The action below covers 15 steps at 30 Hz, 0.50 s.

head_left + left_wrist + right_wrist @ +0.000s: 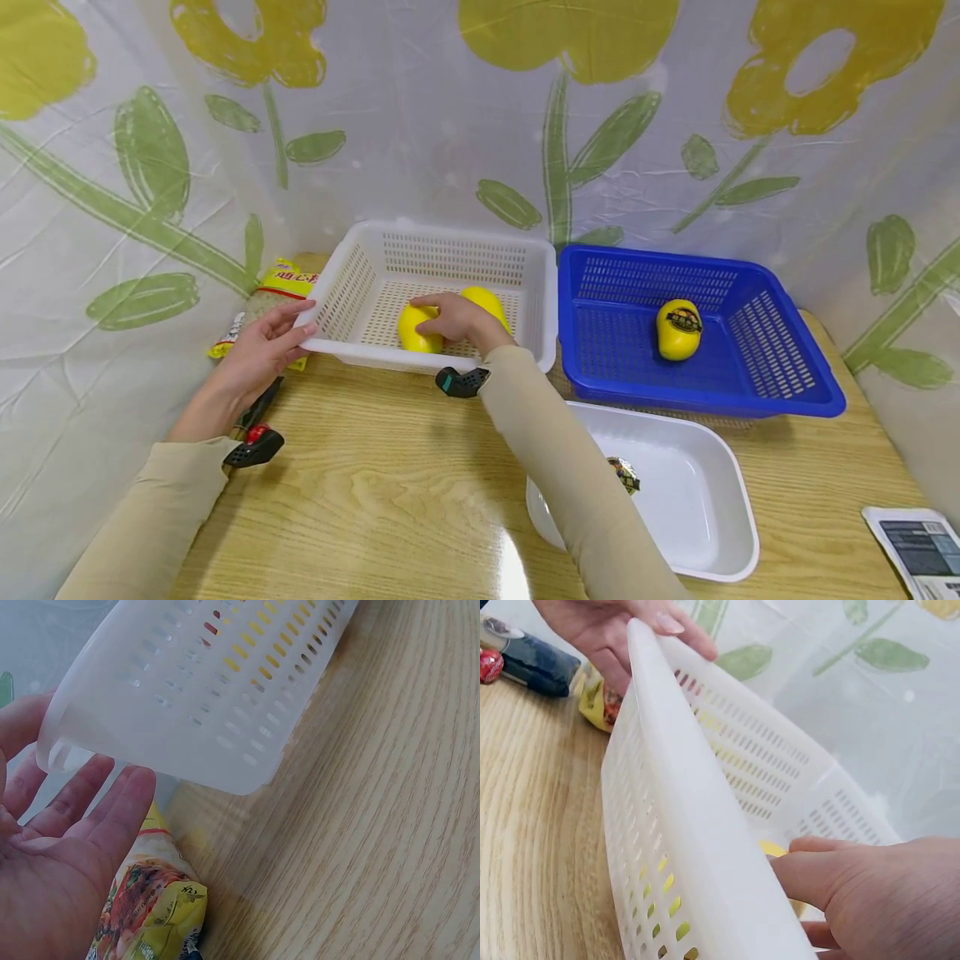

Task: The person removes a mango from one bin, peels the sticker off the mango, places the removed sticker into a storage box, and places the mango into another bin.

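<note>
A white perforated basket point(465, 360) stands at the back of the table. My left hand point(258, 354) holds its left rim, with the thumb over the edge and the fingers point(124, 799) below in the left wrist view. Inside the basket, my right hand point(461, 321) grips a yellow mango point(415, 331) near the front wall. Another yellow mango point(487, 300) lies just behind that hand, partly covered by it. In the right wrist view, the basket wall hides most of the held fruit and the fingertips.
A blue basket point(750, 408) with one labelled mango point(678, 333) stands on the right. In front of it, a white tray point(697, 500) shows a dark label point(624, 475), partly behind my right sleeve. A yellow food bag point(281, 287) lies left; a packet point(918, 546) lies front right.
</note>
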Tool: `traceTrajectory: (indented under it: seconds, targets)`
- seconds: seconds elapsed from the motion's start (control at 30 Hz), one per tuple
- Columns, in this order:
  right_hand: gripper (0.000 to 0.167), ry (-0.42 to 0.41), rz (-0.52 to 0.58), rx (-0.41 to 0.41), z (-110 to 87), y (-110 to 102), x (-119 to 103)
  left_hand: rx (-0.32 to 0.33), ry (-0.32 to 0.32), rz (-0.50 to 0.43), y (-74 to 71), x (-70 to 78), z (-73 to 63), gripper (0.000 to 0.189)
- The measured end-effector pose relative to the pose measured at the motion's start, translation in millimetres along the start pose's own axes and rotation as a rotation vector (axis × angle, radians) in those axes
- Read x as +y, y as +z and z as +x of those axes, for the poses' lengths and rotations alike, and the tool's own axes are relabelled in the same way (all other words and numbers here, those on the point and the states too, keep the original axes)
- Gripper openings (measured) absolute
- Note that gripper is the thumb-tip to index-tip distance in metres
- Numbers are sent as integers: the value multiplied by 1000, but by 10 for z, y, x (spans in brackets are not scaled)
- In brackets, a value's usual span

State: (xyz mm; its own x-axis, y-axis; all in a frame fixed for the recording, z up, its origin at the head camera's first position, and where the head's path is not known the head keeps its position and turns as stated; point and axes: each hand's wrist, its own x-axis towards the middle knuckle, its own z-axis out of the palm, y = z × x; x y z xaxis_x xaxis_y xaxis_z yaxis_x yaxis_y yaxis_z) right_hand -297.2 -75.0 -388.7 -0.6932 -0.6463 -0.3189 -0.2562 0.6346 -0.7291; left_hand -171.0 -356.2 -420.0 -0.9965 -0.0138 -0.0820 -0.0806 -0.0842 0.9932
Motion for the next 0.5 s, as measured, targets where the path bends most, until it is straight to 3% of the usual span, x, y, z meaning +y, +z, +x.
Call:
traceTrajectory:
  seconds: [0.17,0.3,0.4,0.5]
  targets:
    - [55,-9,-44,-20,-93,-61,-73,-4,2,4,-12,8,2,57]
    - [51,-62,-162,-23,-252,-182,-139,-11,3,4,-10,21,-1,57]
    - [47,-94,-219,43,-421,-267,-147,-13,2,22,0,22,1,58]
    - [43,-123,-190,127,-644,-329,-112,-10,-8,35,16,22,1,59]
